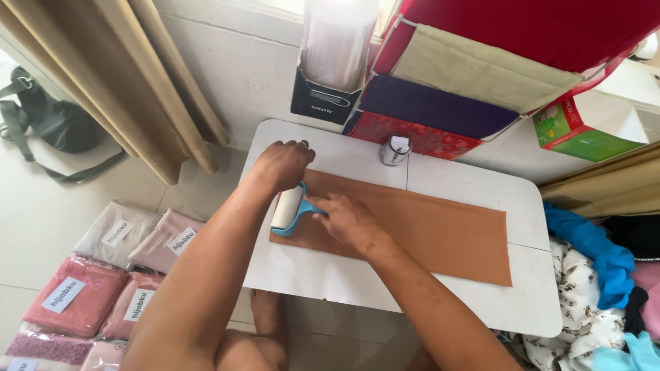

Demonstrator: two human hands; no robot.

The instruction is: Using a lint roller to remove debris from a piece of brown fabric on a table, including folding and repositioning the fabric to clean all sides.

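- The right hand (pixel 347 220) closes around the blue lint roller (pixel 289 210), which rests on the brown cloth's (pixel 426 230) left end.
- Beside the roller, the left hand (pixel 282 165) presses flat, holding nothing.
- Beyond the grip, a small lidded jar (pixel 394 150) stands; its contents cannot be made out.

Our left hand (pixel 283 165) flat, fingers pressed down at the far left, our right hand (pixel 349 221) curled in a grip just beside it, both forearms stretched forward.
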